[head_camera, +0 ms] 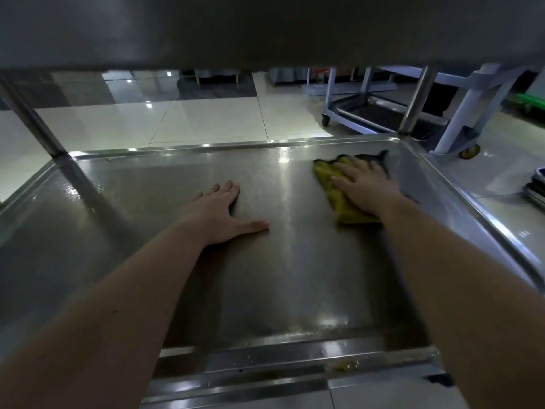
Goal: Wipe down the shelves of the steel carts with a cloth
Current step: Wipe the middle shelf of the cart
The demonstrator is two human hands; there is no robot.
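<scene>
A steel cart shelf (165, 261) fills the view, wet and streaked with reflections, under another shelf that hangs close overhead. A yellow and dark cloth (339, 199) lies flat near the shelf's far right corner. My right hand (364, 184) presses on the cloth with straight, spread fingers. My left hand (219, 209) rests flat on the bare steel at mid-shelf, palm down, thumb pointing right, holding nothing.
The upper shelf (265, 28) blocks the top of the view. Steel posts stand at the far left corner (32, 119) and far right corner (415, 101). A grey wheeled cart (460, 113) stands on the tiled floor beyond. Stacked trays (535, 187) lie at right.
</scene>
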